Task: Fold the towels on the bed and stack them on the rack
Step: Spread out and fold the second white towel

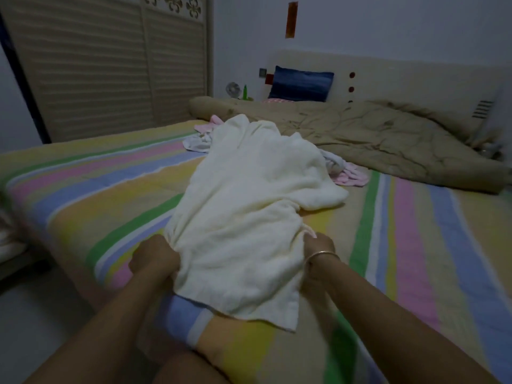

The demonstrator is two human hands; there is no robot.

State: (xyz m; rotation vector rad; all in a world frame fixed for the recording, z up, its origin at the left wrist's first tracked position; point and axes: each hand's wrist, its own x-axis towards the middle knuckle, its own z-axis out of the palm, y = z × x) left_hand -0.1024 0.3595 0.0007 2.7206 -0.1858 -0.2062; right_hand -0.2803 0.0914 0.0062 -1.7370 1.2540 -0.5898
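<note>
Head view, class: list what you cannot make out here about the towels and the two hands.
- Head view: the pink towel and the greyish towel lie partly under the cream towel; their size is hidden.
- Head view: how the fingers of the left hand and right hand grip is hidden by the cream towel's folds.
- Head view: no rack shows inside the frame.

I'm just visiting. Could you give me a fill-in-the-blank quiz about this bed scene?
Exactly ____ hands, the left hand and right hand, grip the large cream terry towel.
The thin gold bangle is on the ____ wrist.
The rectangular pillow by the beige headboard is dark ____.
Missing: two; right; blue.
</note>
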